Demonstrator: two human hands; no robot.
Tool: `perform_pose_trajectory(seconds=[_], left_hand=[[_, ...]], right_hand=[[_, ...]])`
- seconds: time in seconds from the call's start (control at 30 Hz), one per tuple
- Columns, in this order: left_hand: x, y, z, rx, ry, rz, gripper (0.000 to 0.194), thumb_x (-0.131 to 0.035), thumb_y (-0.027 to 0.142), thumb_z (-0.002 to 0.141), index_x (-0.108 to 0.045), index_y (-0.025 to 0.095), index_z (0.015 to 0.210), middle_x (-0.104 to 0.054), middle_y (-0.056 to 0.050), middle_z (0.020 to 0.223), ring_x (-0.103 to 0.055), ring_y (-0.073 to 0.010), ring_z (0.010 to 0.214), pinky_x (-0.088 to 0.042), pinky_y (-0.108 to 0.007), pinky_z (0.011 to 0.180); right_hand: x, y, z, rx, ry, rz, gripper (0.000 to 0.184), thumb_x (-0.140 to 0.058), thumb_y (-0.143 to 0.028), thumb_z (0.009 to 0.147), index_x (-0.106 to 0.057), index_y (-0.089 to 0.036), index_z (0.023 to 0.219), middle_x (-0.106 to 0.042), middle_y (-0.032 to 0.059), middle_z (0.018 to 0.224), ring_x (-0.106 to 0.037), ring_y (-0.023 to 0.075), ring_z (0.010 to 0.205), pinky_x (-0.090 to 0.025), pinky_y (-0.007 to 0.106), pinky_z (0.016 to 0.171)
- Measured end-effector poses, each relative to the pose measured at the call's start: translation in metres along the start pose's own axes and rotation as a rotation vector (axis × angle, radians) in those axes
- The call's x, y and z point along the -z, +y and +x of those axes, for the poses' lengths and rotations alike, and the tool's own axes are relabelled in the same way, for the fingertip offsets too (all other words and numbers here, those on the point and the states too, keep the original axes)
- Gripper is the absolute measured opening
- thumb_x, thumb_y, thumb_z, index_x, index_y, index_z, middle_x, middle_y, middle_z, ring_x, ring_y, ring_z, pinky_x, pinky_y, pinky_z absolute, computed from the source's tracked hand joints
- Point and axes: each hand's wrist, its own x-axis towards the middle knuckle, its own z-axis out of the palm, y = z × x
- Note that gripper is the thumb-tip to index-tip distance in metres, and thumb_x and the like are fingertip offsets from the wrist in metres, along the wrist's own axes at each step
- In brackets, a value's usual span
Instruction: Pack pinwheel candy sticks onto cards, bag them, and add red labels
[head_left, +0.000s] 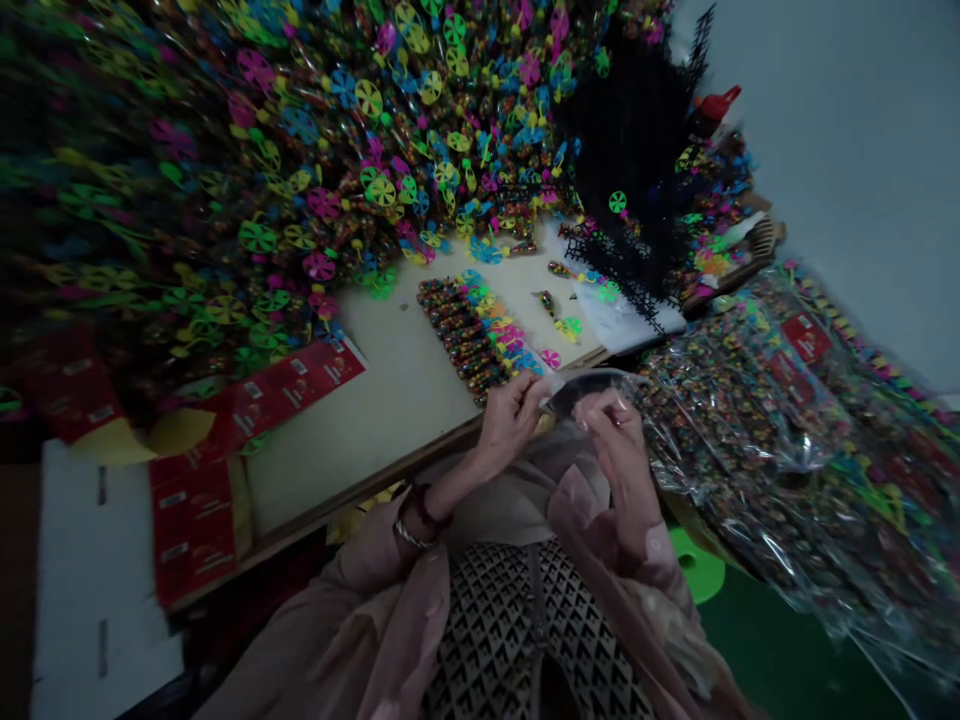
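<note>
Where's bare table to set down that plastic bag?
Widest free patch: the pale tabletop between the red card sheet and the row of pinwheel sticks, left of the left hand. A narrower strip lies beyond that row, before the white paper. Crowded: the pinwheel mass behind and the filled plastic bags right.

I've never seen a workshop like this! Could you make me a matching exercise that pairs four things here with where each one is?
Things:
1. Small clear plastic bag
2. Bulging plastic bags
3. Red printed sheets
4. Pinwheel sticks

Places:
A. In a row on the table
B. Held between the left hand and right hand
C. Heaped at the person's right
D. At the person's left

Pairs: 1-B, 2-C, 3-D, 4-A
</note>
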Motion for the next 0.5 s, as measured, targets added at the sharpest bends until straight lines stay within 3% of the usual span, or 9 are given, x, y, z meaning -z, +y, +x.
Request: perform_pose_trajectory(seconds=[0.07, 0.17, 0.27, 0.37, 0.43, 0.5], left_hand=[[0.005, 0.004, -0.009, -0.011, -0.160, -0.036, 0.030, -0.057, 0.046, 0.084, -0.056, 0.017, 0.079, -0.049, 0.004, 0.064, -0.041, -0.0091, 0.058, -0.032, -0.020, 0.055], [0.013, 0.003, -0.023, 0.017, -0.416, 0.015, 0.035, -0.071, 0.044, 0.073, -0.061, 0.017, 0.091, -0.055, 0.004, 0.069, -0.047, -0.0102, 0.062, -0.034, -0.019, 0.056], [0.025, -0.005, -0.035, 0.068, -0.536, 0.094, 0.028, -0.062, 0.044, 0.082, -0.065, 0.016, 0.083, -0.058, 0.002, 0.068, -0.049, -0.0109, 0.062, -0.036, -0.020, 0.057], [0.039, -0.010, -0.045, 0.080, -0.533, 0.094, 0.036, -0.053, 0.045, 0.088, -0.067, 0.015, 0.071, -0.062, -0.001, 0.068, -0.054, -0.0132, 0.066, -0.040, -0.022, 0.062], [0.045, -0.010, -0.052, 0.085, -0.462, 0.021, 0.037, -0.057, 0.048, 0.085, -0.068, 0.015, 0.071, -0.067, -0.005, 0.077, -0.058, -0.0166, 0.077, -0.044, -0.026, 0.070], [0.048, -0.012, -0.058, 0.140, -0.353, -0.110, 0.041, -0.059, 0.054, 0.081, -0.068, 0.015, 0.071, -0.068, -0.007, 0.082, -0.060, -0.0184, 0.082, -0.046, -0.028, 0.075]], right_hand=[[0.001, 0.004, -0.003, -0.048, 0.096, 0.103, 0.029, -0.068, -0.043, 0.072, -0.047, -0.022, 0.066, -0.052, -0.0042, 0.064, -0.053, 0.0125, 0.063, -0.047, 0.028, 0.064], [0.006, 0.007, -0.006, -0.182, 0.132, 0.206, 0.029, -0.067, -0.042, 0.073, -0.045, -0.023, 0.071, -0.050, -0.0048, 0.067, -0.052, 0.0119, 0.060, -0.047, 0.026, 0.058], [0.010, 0.012, -0.012, -0.277, 0.079, 0.224, 0.032, -0.067, -0.041, 0.076, -0.041, -0.024, 0.068, -0.038, -0.0081, 0.056, -0.039, 0.0088, 0.046, -0.039, 0.021, 0.045], [0.012, 0.020, -0.028, -0.368, 0.125, 0.220, 0.032, -0.062, -0.046, 0.081, -0.043, -0.023, 0.067, -0.038, -0.0083, 0.051, -0.035, 0.0080, 0.041, -0.036, 0.020, 0.040], [0.013, 0.026, -0.043, -0.438, 0.162, 0.221, 0.027, -0.066, -0.044, 0.078, -0.050, -0.023, 0.070, -0.047, -0.0064, 0.055, -0.043, 0.0087, 0.044, -0.039, 0.021, 0.042], [0.012, 0.032, -0.055, -0.475, 0.102, 0.198, 0.022, -0.073, -0.037, 0.072, -0.057, -0.022, 0.075, -0.055, -0.0048, 0.060, -0.049, 0.0100, 0.048, -0.040, 0.021, 0.043]])
